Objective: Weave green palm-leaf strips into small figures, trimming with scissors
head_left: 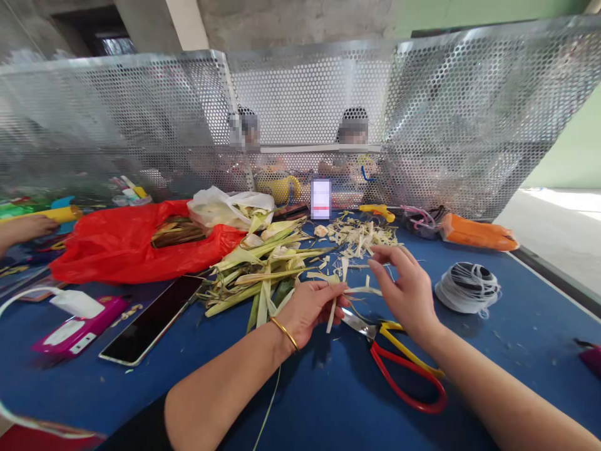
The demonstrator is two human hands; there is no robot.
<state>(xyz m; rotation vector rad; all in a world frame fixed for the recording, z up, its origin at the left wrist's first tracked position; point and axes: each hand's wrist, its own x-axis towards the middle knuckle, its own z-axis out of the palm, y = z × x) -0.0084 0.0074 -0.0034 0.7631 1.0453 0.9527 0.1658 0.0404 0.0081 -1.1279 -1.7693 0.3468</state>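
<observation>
My left hand [312,307], with a gold bangle at the wrist, is closed in a pinch on pale corn husk strips [344,269]. One strip hangs below the fingers, and another sticks out toward my right hand. My right hand [404,285] is raised just to the right, thumb and fingers apart, with nothing seen between them. Below it lie scissors [413,379] with red and yellow handles, their blades partly under the left fingers. Beyond my left hand spreads a heap of corn husks [263,257]. Small husk scraps [364,235] are scattered behind the right hand.
A red plastic bag [117,244], dark phone [153,319] and magenta power strip [79,329] lie leftward. Right are a ball of grey-white cord [468,288] and an orange packet [479,233]. A lit phone [321,199] stands before the perforated metal screen [310,94]. Another person's hand [32,227] is far left.
</observation>
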